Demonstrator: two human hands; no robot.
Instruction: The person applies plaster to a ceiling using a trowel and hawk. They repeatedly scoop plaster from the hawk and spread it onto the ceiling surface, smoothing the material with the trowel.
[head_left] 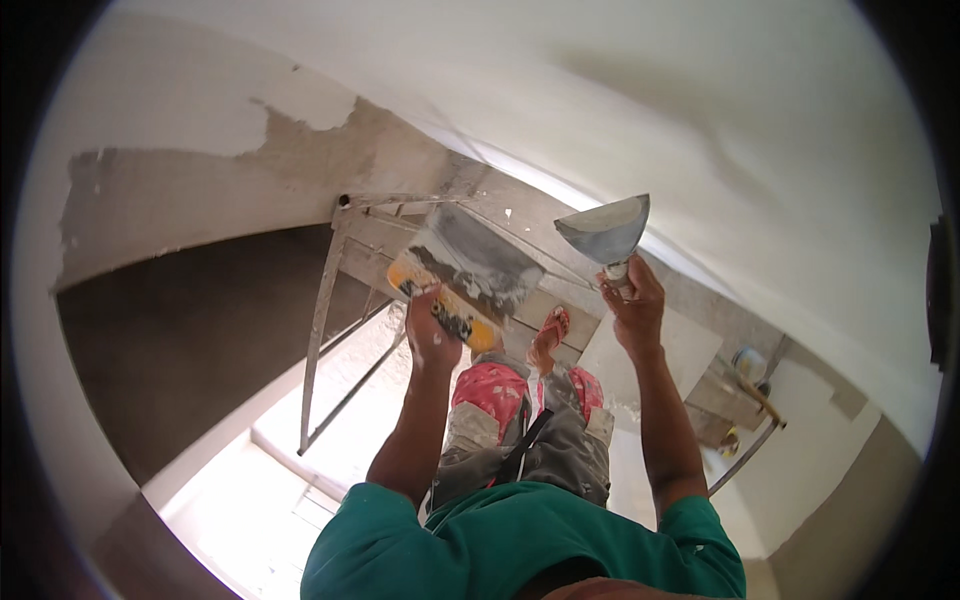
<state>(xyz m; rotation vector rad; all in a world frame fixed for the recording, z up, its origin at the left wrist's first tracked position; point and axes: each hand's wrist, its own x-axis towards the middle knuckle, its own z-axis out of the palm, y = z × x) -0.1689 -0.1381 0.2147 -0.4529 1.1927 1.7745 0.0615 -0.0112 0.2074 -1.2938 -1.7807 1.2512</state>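
Right grip (634,302): closed round the knife (606,230), raised near the wall (740,110). Left grip (431,328): closed on the trowel (497,250), above the planks (582,325). Hazard: tilting the trowel could shed its smears (470,276) onto them.

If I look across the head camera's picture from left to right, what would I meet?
Metal frame's leg → left hand holding a wide blade with a yellow-and-black handle → sandalled foot → right hand holding a fan-shaped scraper → tan bar.
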